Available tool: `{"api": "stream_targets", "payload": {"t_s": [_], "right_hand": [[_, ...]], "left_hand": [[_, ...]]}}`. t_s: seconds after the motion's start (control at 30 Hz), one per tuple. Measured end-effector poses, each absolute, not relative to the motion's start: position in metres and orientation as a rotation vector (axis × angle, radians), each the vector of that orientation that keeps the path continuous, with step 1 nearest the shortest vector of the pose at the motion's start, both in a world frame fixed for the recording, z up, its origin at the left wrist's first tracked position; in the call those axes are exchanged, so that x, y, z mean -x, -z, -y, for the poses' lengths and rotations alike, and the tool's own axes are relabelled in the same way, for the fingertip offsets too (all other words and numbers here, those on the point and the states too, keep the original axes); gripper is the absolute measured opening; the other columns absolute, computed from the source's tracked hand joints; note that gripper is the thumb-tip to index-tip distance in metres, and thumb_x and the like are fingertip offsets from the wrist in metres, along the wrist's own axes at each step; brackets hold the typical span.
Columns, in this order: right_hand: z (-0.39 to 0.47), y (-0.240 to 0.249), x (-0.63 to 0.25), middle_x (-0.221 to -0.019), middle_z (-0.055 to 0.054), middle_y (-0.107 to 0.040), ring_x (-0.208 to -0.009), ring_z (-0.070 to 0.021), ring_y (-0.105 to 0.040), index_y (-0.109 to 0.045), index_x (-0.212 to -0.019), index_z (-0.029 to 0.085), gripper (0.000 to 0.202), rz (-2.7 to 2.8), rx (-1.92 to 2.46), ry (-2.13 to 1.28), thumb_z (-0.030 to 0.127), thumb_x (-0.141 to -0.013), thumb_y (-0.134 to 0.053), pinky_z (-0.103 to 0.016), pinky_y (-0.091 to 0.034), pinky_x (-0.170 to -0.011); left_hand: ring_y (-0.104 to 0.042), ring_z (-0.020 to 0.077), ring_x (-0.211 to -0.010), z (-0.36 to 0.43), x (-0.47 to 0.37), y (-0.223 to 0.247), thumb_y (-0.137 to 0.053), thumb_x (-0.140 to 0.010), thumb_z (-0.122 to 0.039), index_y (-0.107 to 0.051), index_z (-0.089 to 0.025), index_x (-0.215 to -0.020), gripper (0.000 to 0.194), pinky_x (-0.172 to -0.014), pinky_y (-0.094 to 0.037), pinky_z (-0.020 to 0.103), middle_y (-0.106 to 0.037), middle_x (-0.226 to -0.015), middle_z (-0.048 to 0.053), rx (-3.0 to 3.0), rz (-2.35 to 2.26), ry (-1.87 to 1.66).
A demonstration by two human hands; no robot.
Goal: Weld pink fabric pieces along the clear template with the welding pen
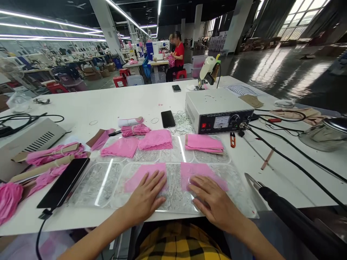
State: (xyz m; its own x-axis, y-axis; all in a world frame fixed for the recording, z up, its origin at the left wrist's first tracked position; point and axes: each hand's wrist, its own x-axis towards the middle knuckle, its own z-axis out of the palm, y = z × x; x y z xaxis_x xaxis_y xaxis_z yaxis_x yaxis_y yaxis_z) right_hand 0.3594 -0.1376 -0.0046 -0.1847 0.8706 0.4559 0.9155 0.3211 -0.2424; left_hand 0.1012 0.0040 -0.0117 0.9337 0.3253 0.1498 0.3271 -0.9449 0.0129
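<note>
My left hand (148,193) lies flat with fingers spread over a pink fabric piece (139,173). On the other side, my right hand (213,198) rests palm down on a second pink fabric piece (195,169), its fingers stretched out. Both pieces sit on a clear plastic template (173,200) with rounded outlines. Behind them, a lacy pink stack (155,139), another pink fabric piece (120,147) and a folded pink stack (203,142) lie on the template's far part. A black-handled pen-like tool with a metal tip (267,195) lies right of my right hand.
A grey control box (219,108) with a dial stands behind, its cables running right. Orange snips (232,140), a phone (168,119) and a black slab-like device (65,182) lie around the template. Pink bundles (54,153) crowd the left. A person in red (178,50) sits farther off.
</note>
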Motion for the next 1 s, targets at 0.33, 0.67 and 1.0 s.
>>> {"api": "stream_targets", "payload": {"t_s": [0.33,0.67,1.0], "right_hand": [[0.14,0.003,-0.377,-0.123,-0.008,-0.066,-0.115,-0.0223,-0.062,-0.059,-0.124,0.021,0.034,1.969,1.579,0.155,0.024,-0.091,-0.052,-0.043,-0.056,-0.095],[0.093,0.012,-0.449,-0.097,-0.007,-0.073,-0.092,-0.0225,-0.069,-0.07,-0.094,0.021,0.023,1.305,1.803,0.11,0.03,-0.087,-0.05,-0.04,-0.056,-0.085],[0.075,0.012,-0.485,-0.085,-0.004,-0.073,-0.077,-0.0188,-0.068,-0.07,-0.087,0.021,0.021,1.352,1.802,0.058,0.029,-0.084,-0.051,-0.034,-0.055,-0.073]], "left_hand": [[-0.028,0.0297,-0.143,0.004,-0.11,0.002,-0.046,-0.098,-0.038,-0.036,-0.022,-0.146,0.051,-0.113,-0.028,0.052,-0.035,-0.153,0.012,3.224,0.476,0.239],[-0.062,0.0192,-0.097,-0.09,-0.258,-0.038,-0.056,-0.095,-0.025,-0.063,-0.014,-0.103,0.015,-0.086,-0.052,0.039,-0.062,-0.108,0.007,3.288,0.652,0.355],[-0.061,0.0214,-0.103,-0.122,-0.313,-0.025,-0.057,-0.095,-0.033,-0.057,-0.016,-0.119,0.03,-0.088,-0.053,0.042,-0.058,-0.12,0.009,3.386,0.67,0.123]]}}
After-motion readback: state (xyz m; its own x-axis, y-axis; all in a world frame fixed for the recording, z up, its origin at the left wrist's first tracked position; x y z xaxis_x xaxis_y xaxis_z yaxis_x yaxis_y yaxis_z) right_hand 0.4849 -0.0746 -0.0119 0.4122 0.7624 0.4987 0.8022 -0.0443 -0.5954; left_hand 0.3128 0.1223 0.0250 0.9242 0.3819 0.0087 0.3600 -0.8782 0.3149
